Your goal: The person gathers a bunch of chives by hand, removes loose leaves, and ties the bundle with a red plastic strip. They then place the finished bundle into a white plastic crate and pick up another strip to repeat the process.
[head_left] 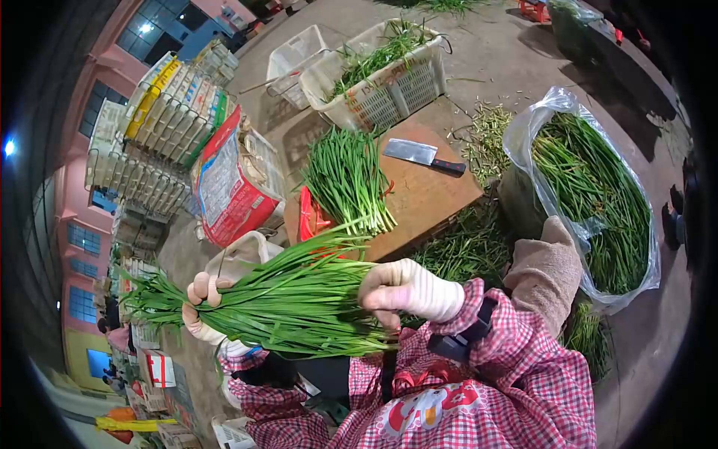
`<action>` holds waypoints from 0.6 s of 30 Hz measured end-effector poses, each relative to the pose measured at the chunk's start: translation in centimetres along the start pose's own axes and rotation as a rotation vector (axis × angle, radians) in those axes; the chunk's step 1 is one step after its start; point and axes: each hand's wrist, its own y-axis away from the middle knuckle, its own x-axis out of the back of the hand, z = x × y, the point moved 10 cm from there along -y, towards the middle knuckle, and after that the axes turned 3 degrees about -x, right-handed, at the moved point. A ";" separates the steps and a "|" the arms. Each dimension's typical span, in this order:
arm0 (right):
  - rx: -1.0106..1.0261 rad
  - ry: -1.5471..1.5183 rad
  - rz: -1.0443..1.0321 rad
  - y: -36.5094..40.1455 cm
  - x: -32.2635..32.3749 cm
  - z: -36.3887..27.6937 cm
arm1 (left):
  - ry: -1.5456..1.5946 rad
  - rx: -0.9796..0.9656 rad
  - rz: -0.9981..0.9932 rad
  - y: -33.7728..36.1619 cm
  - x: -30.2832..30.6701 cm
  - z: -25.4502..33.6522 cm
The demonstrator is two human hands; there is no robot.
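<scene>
My left hand [206, 299], in a pale glove, is wrapped round a bunch of long green leafy stalks [299, 299] near its left end. At the bunch's right end is my right hand [393, 292], also gloved, its fingers curled in against the stalks; its fingertips are partly hidden. Beyond my hands, a second bunch of green stalks [348, 176] lies on a brown board [426, 198], pale ends towards me. A cleaver [411, 151] with a dark handle rests flat on that board. Red strips [310, 217] lie beside the second bunch.
A white crate [396, 101] of loose greens stands behind the board, next to another white crate [295, 56]. At right is a clear plastic bag [523, 131] full of stalks. A red and white sack [235, 187] and stacked crates [161, 112] stand at left. Trimmings [486, 135] litter the floor.
</scene>
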 end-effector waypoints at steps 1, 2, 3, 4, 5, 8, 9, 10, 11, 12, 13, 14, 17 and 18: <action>0.042 -0.195 0.005 0.6 -0.3 -1.4 | -0.076 -0.017 0.059 0.2 -0.2 -0.3; 0.140 -0.335 0.006 1.3 0.1 -2.3 | -0.078 -0.017 0.063 0.2 -0.5 -0.5; 0.203 -0.368 0.020 2.2 0.7 -3.2 | -0.028 -0.012 0.021 0.1 -1.1 -0.8; 0.270 -0.399 0.037 3.1 1.6 -4.1 | 0.025 -0.007 -0.024 -0.1 -1.6 -1.0; 0.283 -0.297 0.094 3.9 3.0 -4.1 | 0.025 0.032 0.014 0.2 -0.5 -0.7; 0.107 -0.046 0.245 6.0 7.5 -1.4 | 0.035 0.069 -0.008 0.4 1.0 0.2; -0.021 0.110 0.308 6.4 10.2 1.7 | 0.032 0.091 -0.031 0.4 0.5 0.1; -0.149 0.266 0.373 7.0 12.3 4.2 | 0.036 0.098 -0.031 0.4 0.2 -0.1; -0.222 0.742 0.514 7.8 13.7 3.4 | 0.096 0.069 -0.085 0.3 -0.7 -0.1; -0.143 0.871 0.557 7.7 14.7 4.5 | 0.100 0.058 -0.092 0.3 -1.1 -0.2; -0.098 0.648 0.554 7.4 15.4 6.3 | 0.104 0.047 -0.099 0.3 -1.5 -0.3; -0.049 0.428 0.543 6.7 15.5 7.4 | 0.108 0.036 -0.105 0.3 -1.9 -0.3; 0.027 0.163 0.434 3.4 15.1 9.8 | 0.194 0.045 -0.100 0.6 -2.9 -0.8; 0.016 0.111 0.402 2.3 14.3 10.0 | 0.226 0.048 -0.094 0.7 -3.2 -0.9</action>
